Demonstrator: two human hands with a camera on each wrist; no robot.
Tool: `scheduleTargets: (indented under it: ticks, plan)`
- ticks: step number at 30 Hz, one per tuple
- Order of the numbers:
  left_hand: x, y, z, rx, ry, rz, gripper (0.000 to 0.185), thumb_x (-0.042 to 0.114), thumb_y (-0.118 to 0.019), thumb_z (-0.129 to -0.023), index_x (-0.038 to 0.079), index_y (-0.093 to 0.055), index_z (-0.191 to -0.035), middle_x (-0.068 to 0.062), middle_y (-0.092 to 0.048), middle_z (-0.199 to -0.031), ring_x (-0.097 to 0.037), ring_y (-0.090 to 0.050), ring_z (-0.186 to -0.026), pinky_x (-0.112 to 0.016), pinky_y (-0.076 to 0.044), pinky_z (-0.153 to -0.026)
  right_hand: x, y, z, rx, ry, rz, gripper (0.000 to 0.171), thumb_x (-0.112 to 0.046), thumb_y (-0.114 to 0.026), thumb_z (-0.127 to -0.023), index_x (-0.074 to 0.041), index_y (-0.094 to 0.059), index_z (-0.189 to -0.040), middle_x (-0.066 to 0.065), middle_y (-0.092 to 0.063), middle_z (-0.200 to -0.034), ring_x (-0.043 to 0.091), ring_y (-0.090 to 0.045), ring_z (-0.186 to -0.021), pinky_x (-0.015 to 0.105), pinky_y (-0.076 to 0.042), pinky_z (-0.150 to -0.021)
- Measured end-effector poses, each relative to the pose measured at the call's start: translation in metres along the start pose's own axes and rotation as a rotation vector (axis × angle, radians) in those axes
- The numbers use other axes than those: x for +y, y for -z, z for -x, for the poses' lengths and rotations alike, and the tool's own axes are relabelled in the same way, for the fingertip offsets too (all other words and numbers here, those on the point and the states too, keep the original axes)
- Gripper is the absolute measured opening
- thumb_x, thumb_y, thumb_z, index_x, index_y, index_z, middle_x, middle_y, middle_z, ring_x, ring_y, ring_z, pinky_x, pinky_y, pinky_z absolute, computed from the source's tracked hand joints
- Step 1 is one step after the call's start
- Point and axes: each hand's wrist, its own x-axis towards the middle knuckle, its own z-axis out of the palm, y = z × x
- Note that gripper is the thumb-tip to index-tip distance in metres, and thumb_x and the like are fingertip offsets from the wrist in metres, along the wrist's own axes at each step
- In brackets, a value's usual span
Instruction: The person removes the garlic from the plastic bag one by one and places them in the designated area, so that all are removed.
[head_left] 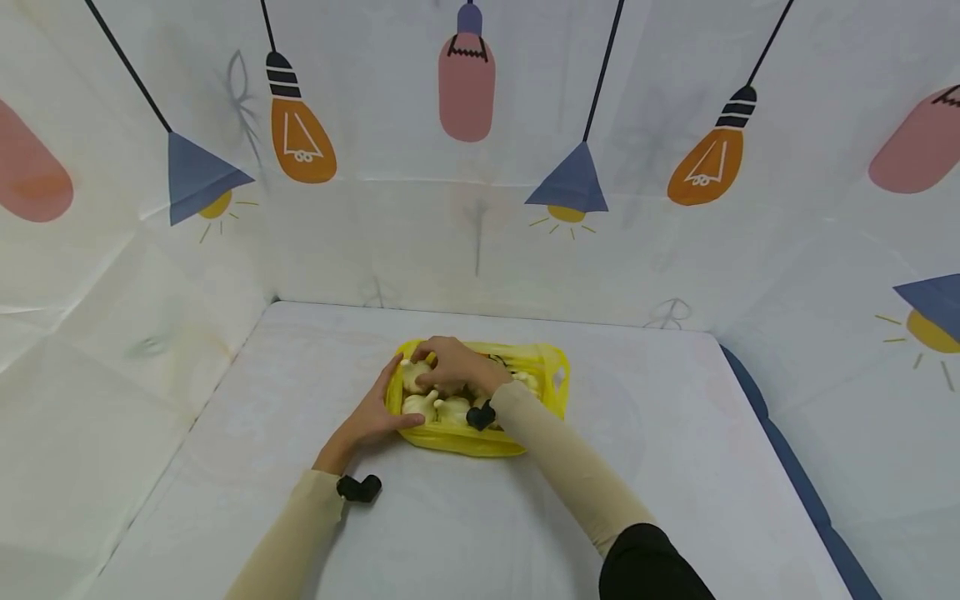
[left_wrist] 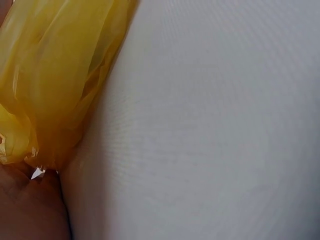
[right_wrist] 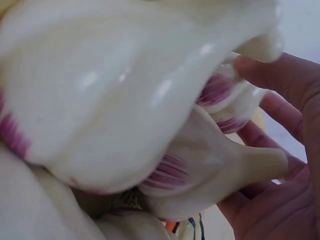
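Note:
A yellow plastic bag (head_left: 542,385) lies open on the white table (head_left: 660,467), filled with several white garlic bulbs (head_left: 420,405). My left hand (head_left: 372,417) grips the bag's left end, thumb over the near rim and fingers along the far side. In the left wrist view the bag's yellow film (left_wrist: 55,75) fills the upper left. My right hand (head_left: 452,365) reaches into the bag from above, its fingers curled over a garlic bulb. In the right wrist view purple-streaked garlic bulbs (right_wrist: 125,90) sit very close, with the fingers (right_wrist: 285,130) round a stemmed garlic bulb (right_wrist: 210,175).
White sheeting printed with lamps and bulbs walls the table at the back (head_left: 480,250), left and right. A dark blue strip (head_left: 787,467) runs along the table's right edge. Small black cameras sit on both wrists (head_left: 358,487).

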Motion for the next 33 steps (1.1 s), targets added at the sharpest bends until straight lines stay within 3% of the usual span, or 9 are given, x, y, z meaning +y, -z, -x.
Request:
scheduleTargets:
  ticks: [11, 24, 29, 33]
  plan:
    - [0.002, 0.0, -0.001, -0.007, -0.012, -0.007, 0.115, 0.042, -0.082, -0.074, 0.038, 0.0, -0.154, -0.009, -0.008, -0.163, -0.036, -0.015, -0.147, -0.065, -0.015, -0.114, -0.003, 0.011, 0.009, 0.031, 0.049, -0.037, 0.037, -0.03, -0.071, -0.086, -0.016, -0.063, -0.12, -0.002, -0.062, -0.117, 0.014, -0.061, -0.097, 0.024, -0.052, -0.08]
    - [0.003, -0.001, 0.0, 0.002, -0.021, -0.004, 0.116, 0.04, -0.083, -0.073, 0.034, -0.002, -0.155, -0.009, -0.011, -0.162, -0.034, -0.018, -0.146, -0.063, -0.017, -0.114, -0.003, 0.023, 0.023, 0.12, 0.065, -0.118, 0.04, -0.036, -0.069, -0.087, -0.022, -0.06, -0.124, -0.004, -0.059, -0.123, 0.015, -0.062, -0.107, 0.025, -0.053, -0.085]
    - [0.002, -0.003, 0.001, 0.018, -0.029, -0.028, 0.115, 0.039, -0.083, -0.073, 0.032, -0.003, -0.155, -0.007, -0.009, -0.162, -0.032, -0.015, -0.147, -0.062, -0.016, -0.115, -0.002, 0.029, 0.036, 0.179, 0.071, -0.178, 0.041, -0.036, -0.069, -0.088, -0.022, -0.06, -0.126, -0.004, -0.057, -0.126, 0.016, -0.062, -0.11, 0.03, -0.054, -0.088]
    - [0.003, -0.002, 0.003, 0.038, -0.051, -0.109, 0.116, 0.044, -0.083, -0.072, 0.032, -0.004, -0.155, -0.006, -0.002, -0.163, -0.034, -0.008, -0.149, -0.065, -0.015, -0.114, 0.0, 0.035, 0.047, 0.222, 0.07, -0.232, 0.041, -0.036, -0.069, -0.088, -0.023, -0.06, -0.126, -0.004, -0.056, -0.13, 0.017, -0.062, -0.113, 0.029, -0.054, -0.087]
